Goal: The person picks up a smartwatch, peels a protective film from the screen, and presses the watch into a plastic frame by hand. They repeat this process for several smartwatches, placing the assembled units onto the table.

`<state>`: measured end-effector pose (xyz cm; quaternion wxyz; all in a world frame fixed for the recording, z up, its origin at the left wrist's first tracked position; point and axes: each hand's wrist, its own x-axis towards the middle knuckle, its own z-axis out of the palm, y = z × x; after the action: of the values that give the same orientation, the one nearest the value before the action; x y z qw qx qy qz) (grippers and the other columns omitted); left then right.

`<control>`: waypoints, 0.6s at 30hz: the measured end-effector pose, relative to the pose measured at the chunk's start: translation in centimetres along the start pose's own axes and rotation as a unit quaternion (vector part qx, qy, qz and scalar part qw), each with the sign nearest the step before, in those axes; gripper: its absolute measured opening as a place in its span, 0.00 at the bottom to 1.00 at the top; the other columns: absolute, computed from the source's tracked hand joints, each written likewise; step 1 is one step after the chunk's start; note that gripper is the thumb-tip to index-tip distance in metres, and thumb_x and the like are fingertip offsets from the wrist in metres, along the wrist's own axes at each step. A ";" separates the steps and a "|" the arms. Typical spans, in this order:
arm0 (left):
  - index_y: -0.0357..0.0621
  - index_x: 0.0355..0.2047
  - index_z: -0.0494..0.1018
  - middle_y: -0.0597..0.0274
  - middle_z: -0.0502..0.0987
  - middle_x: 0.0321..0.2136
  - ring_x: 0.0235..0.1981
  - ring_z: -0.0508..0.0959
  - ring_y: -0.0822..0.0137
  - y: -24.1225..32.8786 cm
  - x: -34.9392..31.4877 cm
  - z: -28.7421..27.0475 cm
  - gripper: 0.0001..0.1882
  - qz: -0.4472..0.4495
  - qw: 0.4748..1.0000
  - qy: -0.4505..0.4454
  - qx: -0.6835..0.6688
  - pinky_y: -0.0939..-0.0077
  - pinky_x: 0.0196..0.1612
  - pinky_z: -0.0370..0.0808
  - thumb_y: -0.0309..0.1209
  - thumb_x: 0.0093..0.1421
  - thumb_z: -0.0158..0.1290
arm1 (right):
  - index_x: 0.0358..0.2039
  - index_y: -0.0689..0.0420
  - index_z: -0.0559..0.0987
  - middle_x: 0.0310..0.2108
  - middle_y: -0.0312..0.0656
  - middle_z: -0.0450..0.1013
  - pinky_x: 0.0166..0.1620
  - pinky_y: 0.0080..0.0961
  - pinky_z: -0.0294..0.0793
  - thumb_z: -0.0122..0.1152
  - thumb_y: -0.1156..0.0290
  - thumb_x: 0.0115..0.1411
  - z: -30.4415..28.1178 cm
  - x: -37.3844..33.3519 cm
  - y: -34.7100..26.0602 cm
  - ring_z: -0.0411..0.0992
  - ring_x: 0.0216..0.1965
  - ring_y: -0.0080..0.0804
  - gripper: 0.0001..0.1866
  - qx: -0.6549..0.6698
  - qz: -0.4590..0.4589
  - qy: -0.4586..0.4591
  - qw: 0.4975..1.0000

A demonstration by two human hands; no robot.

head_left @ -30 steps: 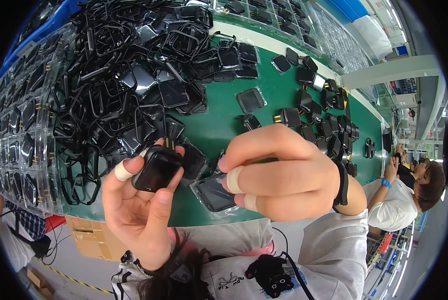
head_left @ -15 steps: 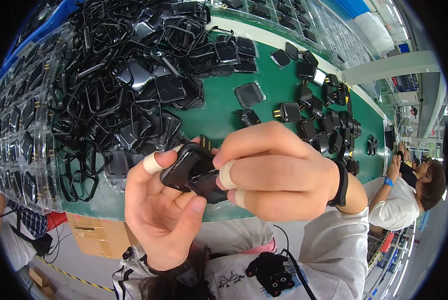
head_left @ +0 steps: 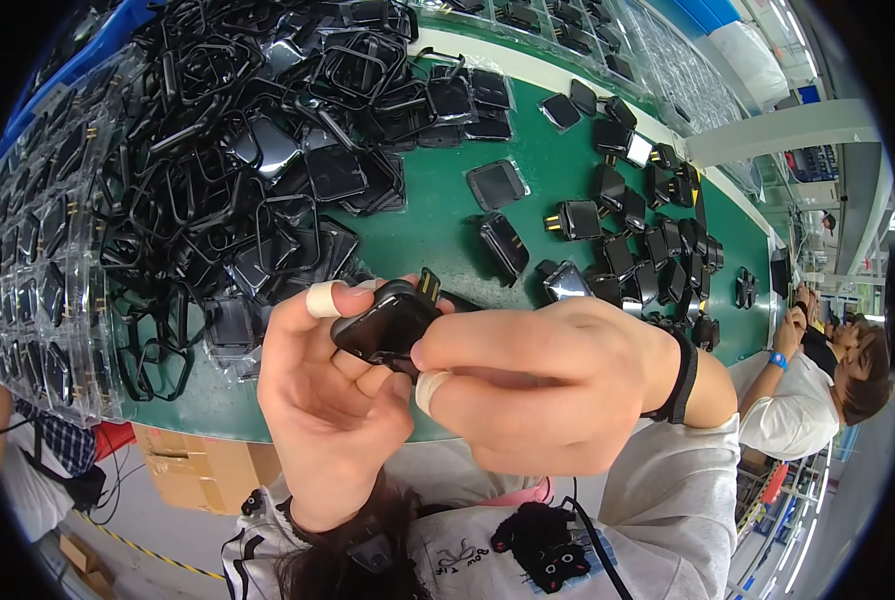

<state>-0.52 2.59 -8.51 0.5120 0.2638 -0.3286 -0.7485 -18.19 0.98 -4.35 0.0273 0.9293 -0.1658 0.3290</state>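
My left hand point(head_left: 328, 410), in pale finger cots, holds a glossy black square device point(head_left: 386, 322), tilted, with gold contacts on a tab at its upper corner. My right hand point(head_left: 548, 385) is closed, its fingertips pinching the device's lower right edge; whether a thin piece is also between these fingers is hidden. Just beyond lies a black module with gold contacts point(head_left: 504, 248) on the green table. Farther off is a flat square black panel in clear film point(head_left: 498, 185).
A heap of black frames point(head_left: 198, 150) and film-wrapped panels covers the table's left. Several black modules point(head_left: 580, 220) with gold tabs lie at right. Clear trays point(head_left: 53, 250) of parts stand at far left and along the back. A person in white point(head_left: 793, 420) sits at right.
The thin square black panel in my right fingers has gone from sight at the device's edge. My right hand has shifted down and left. More modules beyond it now show.
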 end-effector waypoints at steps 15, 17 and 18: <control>0.37 0.53 0.57 0.49 0.65 0.51 0.50 0.71 0.64 -0.2 0.0 -0.4 0.33 -0.014 0.998 -0.021 -0.062 0.74 0.51 0.70 0.06 0.43 0.41 | 0.12 0.59 0.64 0.29 0.44 0.68 0.27 0.25 0.74 0.55 0.88 0.38 0.8 -0.4 0.4 0.73 0.34 0.44 0.11 0.046 0.047 0.047 0.997; 0.37 0.52 0.57 0.50 0.65 0.51 0.50 0.71 0.64 -0.5 0.1 -0.5 0.33 -0.017 0.998 -0.016 -0.051 0.74 0.50 0.70 0.06 0.42 0.41 | 0.12 0.59 0.65 0.29 0.44 0.68 0.26 0.24 0.74 0.55 0.88 0.39 0.9 -0.5 0.3 0.73 0.34 0.44 0.11 0.044 0.045 0.040 0.997; 0.37 0.52 0.57 0.50 0.65 0.51 0.50 0.71 0.64 -0.7 0.1 -0.6 0.33 -0.019 0.999 -0.013 -0.046 0.75 0.50 0.70 0.06 0.42 0.41 | 0.12 0.59 0.65 0.29 0.43 0.68 0.25 0.24 0.73 0.54 0.88 0.40 0.8 -0.5 0.2 0.73 0.34 0.44 0.11 0.041 0.041 0.033 0.998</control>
<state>-0.54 2.49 -9.44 0.5049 0.2365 -0.2955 -0.7757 -18.09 0.79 -5.30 -0.0188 0.9107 -0.1897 0.3664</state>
